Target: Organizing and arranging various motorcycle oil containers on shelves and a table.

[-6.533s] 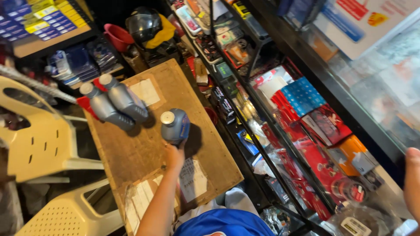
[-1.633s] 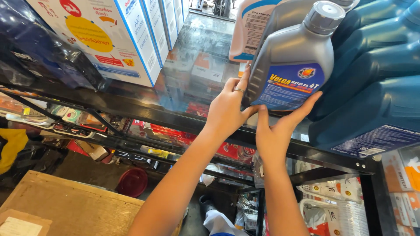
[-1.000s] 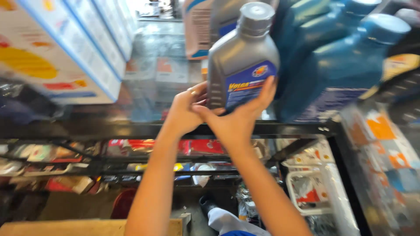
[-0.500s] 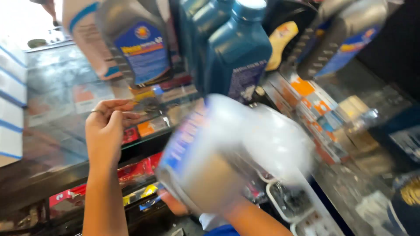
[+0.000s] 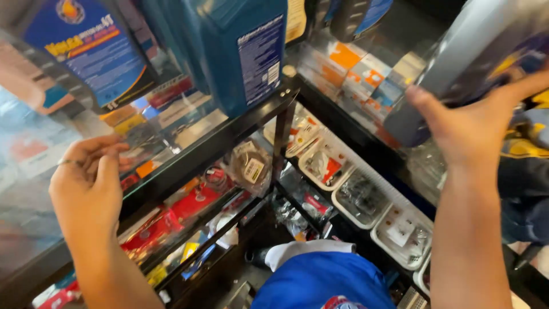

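Right hand (image 5: pixel 477 123) grips a grey oil bottle (image 5: pixel 457 68) from below, thumb and fingers spread around its base, holding it tilted above the right part of the glass shelf (image 5: pixel 189 143). Left hand (image 5: pixel 86 186) holds nothing, fingers loosely curled, resting at the shelf's front edge on the left, just below another grey bottle with a blue label (image 5: pixel 86 48). Dark blue jug (image 5: pixel 234 48) stands on the shelf between both hands.
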